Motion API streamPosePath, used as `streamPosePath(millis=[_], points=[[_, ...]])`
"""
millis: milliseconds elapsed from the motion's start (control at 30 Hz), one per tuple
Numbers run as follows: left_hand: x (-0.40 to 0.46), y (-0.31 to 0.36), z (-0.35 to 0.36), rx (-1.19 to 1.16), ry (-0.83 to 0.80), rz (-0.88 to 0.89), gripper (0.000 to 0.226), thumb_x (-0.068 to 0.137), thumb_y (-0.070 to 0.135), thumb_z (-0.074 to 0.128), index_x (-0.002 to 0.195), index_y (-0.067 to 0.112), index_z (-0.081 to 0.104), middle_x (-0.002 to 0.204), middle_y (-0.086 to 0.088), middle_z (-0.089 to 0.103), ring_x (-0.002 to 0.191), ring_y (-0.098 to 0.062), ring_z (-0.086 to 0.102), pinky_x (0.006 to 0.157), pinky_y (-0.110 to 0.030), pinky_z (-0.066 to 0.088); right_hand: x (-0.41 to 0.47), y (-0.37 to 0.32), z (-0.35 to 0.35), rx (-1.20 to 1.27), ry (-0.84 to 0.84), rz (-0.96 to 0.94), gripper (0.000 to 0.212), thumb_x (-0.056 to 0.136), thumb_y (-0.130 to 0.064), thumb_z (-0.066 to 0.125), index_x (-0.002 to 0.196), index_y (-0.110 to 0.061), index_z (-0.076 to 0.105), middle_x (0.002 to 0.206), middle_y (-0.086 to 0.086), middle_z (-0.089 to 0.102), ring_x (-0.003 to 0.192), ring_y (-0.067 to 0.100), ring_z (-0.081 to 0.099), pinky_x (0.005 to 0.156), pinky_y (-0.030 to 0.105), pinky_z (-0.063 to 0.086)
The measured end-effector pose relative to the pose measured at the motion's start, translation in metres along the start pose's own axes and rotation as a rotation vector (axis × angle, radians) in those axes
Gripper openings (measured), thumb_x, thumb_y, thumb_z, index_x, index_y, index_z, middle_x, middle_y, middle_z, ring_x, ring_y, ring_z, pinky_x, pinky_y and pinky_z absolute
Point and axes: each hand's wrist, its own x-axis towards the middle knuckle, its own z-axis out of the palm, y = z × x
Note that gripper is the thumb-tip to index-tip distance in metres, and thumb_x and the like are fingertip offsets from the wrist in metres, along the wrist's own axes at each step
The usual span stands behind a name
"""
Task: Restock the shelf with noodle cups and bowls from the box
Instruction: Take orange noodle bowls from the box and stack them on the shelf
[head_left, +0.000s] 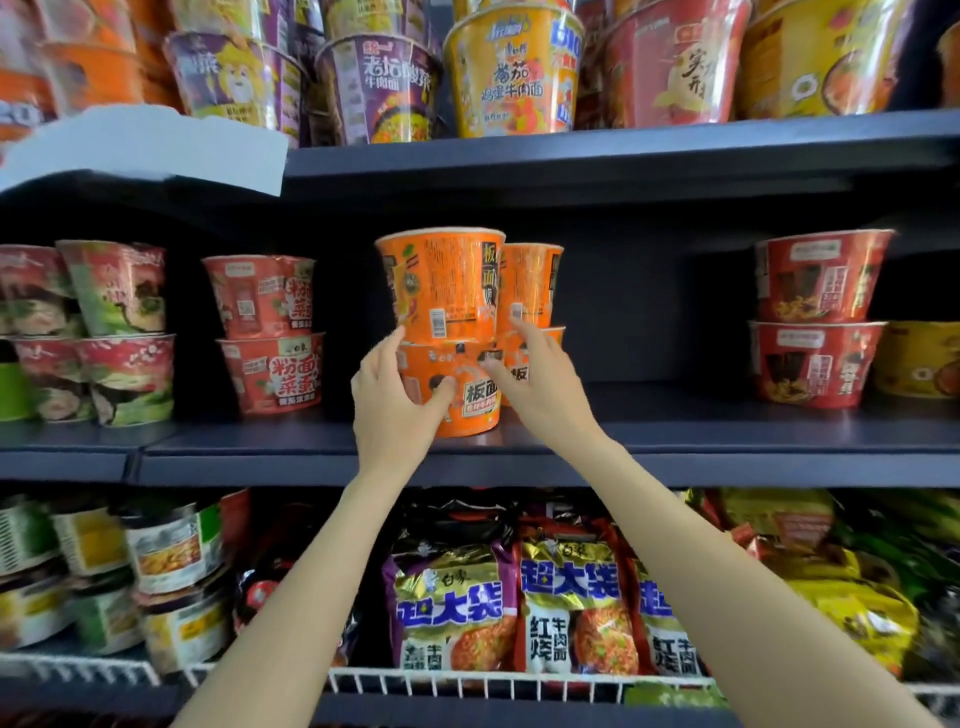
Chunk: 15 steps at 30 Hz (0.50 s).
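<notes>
Two stacks of orange noodle cups stand mid-shelf on the dark middle shelf (322, 447). In the front stack an upper cup (441, 280) sits on a lower cup (470, 402). The rear stack (532, 283) stands just to the right behind it. My left hand (392, 400) grips the lower front cup's left side, thumb across its front. My right hand (543, 382) holds the same cup's right side, with the thumb on its front near the rim and the fingers reaching between the two stacks. The box is out of view.
Red noodle bowls (270, 338) are stacked to the left and more red bowls (818, 317) to the right, with a bare gap of shelf beside the rear stack. Large bowls (514, 78) fill the top shelf. Noodle packets (457, 608) sit below behind a white wire rail.
</notes>
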Motion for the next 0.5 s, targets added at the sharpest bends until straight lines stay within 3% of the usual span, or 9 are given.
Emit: streamPosePath(millis=[133, 267, 400, 500], points=[[-0.041, 0.02, -0.006, -0.058, 0.039, 0.21, 0.036, 0.086, 0.038, 0.056, 0.12, 0.025, 0.057, 0.115, 0.015, 0.059, 0.112, -0.008, 0.05, 0.086, -0.005, 0.031, -0.06, 0.008, -0.024, 0.015, 0.126, -0.127, 0.04, 0.096, -0.027, 0.052, 0.134, -0.021, 0.047, 0.128, -0.007, 0.055, 0.119, 0.011, 0.047, 0.09, 0.019, 0.035], [-0.107, 0.03, -0.006, -0.095, 0.068, 0.36, 0.02, 0.089, 0.024, 0.054, 0.1, 0.014, 0.067, 0.084, 0.006, 0.07, 0.082, -0.011, 0.063, 0.081, -0.017, 0.045, -0.143, 0.03, -0.049, -0.005, 0.204, -0.17, 0.024, 0.094, -0.018, 0.053, 0.117, -0.014, 0.06, 0.096, -0.009, 0.062, 0.097, 0.009, 0.053, 0.081, 0.015, 0.04], [-0.208, 0.018, 0.0, -0.102, -0.079, 0.335, 0.022, 0.092, 0.022, 0.053, 0.098, 0.009, 0.069, 0.078, 0.004, 0.069, 0.072, -0.01, 0.065, 0.071, -0.024, 0.052, -0.248, 0.069, -0.069, -0.035, 0.047, -0.145, 0.024, 0.094, -0.019, 0.05, 0.111, -0.008, 0.062, 0.09, -0.006, 0.061, 0.09, 0.01, 0.053, 0.078, 0.009, 0.037], [-0.304, 0.001, 0.005, -0.035, -0.374, 0.204, 0.023, 0.091, 0.026, 0.054, 0.101, 0.013, 0.069, 0.081, 0.006, 0.07, 0.073, -0.005, 0.064, 0.07, -0.018, 0.051, -0.332, 0.107, -0.079, -0.053, -0.182, -0.077, 0.026, 0.094, -0.02, 0.047, 0.111, -0.007, 0.062, 0.093, 0.002, 0.064, 0.088, 0.019, 0.058, 0.074, 0.021, 0.045]])
